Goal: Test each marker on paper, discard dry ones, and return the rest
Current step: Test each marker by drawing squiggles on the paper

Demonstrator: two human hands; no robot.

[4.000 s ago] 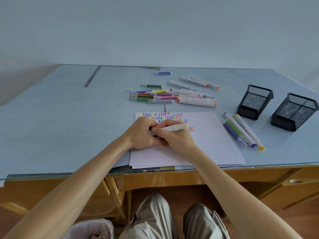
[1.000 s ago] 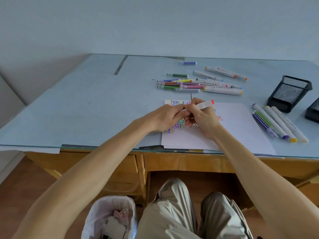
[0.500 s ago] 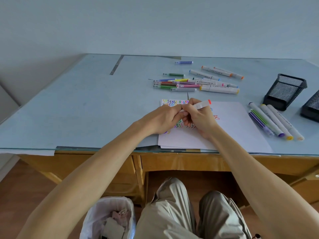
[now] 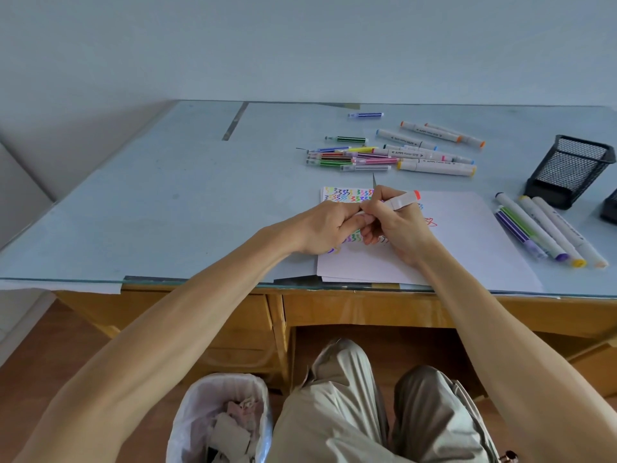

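My right hand grips a white marker with an orange-red end cap, held over the white paper. My left hand meets it at the marker's near end, fingers pinched on that end; the tip or cap there is hidden by my fingers. Rows of coloured squiggles fill the paper's top left corner, and a red scribble shows beside my right hand. A pile of thin and thick markers lies behind the paper. Several markers lie in a row right of the paper.
A black mesh pen cup stands at the right, with a second one cut off by the frame edge. A bin with a white liner and crumpled scraps sits on the floor under the desk's front edge, left of my knees.
Four seconds ago my hands held the marker low on the paper. Since then my view has turned left and down, bringing the bin into sight, and a further marker lies in the right row. In the last second my hands barely moved.
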